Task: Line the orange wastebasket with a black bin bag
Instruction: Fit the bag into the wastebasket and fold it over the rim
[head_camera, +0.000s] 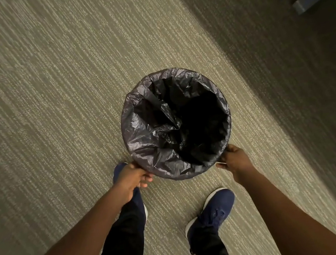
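Two hands meet the lined bin from the near side, viewed from above. Left hand (131, 178): fingers curled together and closed on the folded-over edge of the black bin bag (143, 134) at the rim's near-left; whether they also catch the rim beneath cannot be told. Behind this hand lies the left shoe (119, 171), partly hidden. Centre: the wastebasket stands upright on the striped carpet (46, 98), its mouth facing the camera; no orange shows, since the bag is turned down over the whole rim and covers the outer wall as seen from here. Inside, the film sags in loose creases toward the left wall, with a dark hollow toward the right. Right hand (233, 158): fingers bent and closed against the rim's near-right edge, seemingly pinching the film there, though the fingertips are hidden. The right shoe (215, 211) stands just nearer than the bin. Both hands lie about equally close, on opposite ends of a left-right line across the near rim; the bin extends away from the fingers. Lining appears nearly complete; any remaining move would likely be a downward tug to seat the overhang evenly.
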Available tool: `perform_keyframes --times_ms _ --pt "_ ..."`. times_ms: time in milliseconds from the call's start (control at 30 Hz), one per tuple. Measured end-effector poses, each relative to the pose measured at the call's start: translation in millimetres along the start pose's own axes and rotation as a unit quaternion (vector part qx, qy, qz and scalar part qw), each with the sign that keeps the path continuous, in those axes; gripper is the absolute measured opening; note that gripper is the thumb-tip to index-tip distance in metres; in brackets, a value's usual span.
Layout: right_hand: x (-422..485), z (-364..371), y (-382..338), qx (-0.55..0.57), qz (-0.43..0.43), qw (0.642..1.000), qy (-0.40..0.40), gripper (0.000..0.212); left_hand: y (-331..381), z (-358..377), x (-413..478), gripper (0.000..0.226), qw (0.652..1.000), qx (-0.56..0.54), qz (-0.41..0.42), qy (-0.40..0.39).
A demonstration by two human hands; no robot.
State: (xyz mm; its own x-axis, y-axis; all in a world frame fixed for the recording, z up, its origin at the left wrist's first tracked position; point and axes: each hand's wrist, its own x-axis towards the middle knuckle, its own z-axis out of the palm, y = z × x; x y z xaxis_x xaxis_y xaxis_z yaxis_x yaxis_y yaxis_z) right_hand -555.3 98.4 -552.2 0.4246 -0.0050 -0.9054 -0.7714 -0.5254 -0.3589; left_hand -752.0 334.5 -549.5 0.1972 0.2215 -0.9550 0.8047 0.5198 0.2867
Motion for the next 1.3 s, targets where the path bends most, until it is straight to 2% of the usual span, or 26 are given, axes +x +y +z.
perform_keyframes --times_ms 100,233,300,367,433,567,667,733,833,933,1000,1067,1133,1167,1233,1300 --pt "1 3 -5 0.053 0.021 0.998 -0.010 0.018 7 3 1 0.026 0.998 -0.034 -0.005 0.052" --pt "1 0 -3 0.074 0.040 0.995 -0.047 0.019 10 -6 0 0.030 0.983 -0.183 -0.029 -0.004" --pt "3 2 1 0.068 0.039 0.996 -0.033 0.021 10 -8 3 0.028 0.986 -0.162 -0.029 -0.012" --pt "8 3 1 0.073 0.040 0.997 0.001 0.022 11 -9 9 0.027 0.993 -0.116 -0.026 0.025" --pt "12 4 -2 0.092 0.040 0.994 0.037 0.020 15 -10 16 0.026 0.990 -0.118 -0.024 0.068" --pt "14 2 -21 0.163 0.018 0.984 0.063 0.021 31 -15 27 0.027 0.969 -0.223 -0.002 0.110" --pt "7 0 -45 0.210 -0.017 0.976 0.046 0.022 49 -21 28 0.037 0.952 -0.296 0.032 0.077" --pt "9 1 -57 0.199 -0.033 0.979 0.026 0.018 54 -24 33 0.039 0.959 -0.276 0.046 0.044" --pt "21 -1 -64 0.177 -0.015 0.984 0.011 0.019 58 -30 43 0.019 0.969 -0.238 0.048 0.049" --pt "24 -3 -65 0.155 0.016 0.987 -0.040 0.018 60 -35 45 0.023 0.971 -0.235 0.020 0.034" --pt "25 -4 -65 0.099 0.029 0.993 -0.061 0.015 57 -34 45 0.027 0.983 -0.182 0.005 0.028" --pt "30 -7 -68 0.058 0.024 0.997 -0.034 0.012 58 -32 44 0.028 0.993 -0.103 0.001 0.058" --pt "33 -9 -78 0.071 0.010 0.997 0.016 0.013 66 -30 40 0.026 0.991 -0.089 0.012 0.103" --pt "32 -10 -85 0.103 0.006 0.994 0.019 0.016 72 -27 36 0.028 0.987 -0.113 0.016 0.115" --pt "24 -13 -99 0.141 -0.015 0.990 -0.029 0.034 86 -25 23 0.035 0.976 -0.183 0.036 0.116" --pt "19 -15 -110 0.082 -0.057 0.994 -0.049 0.053 95 -24 12 0.042 0.975 -0.192 0.068 0.088"
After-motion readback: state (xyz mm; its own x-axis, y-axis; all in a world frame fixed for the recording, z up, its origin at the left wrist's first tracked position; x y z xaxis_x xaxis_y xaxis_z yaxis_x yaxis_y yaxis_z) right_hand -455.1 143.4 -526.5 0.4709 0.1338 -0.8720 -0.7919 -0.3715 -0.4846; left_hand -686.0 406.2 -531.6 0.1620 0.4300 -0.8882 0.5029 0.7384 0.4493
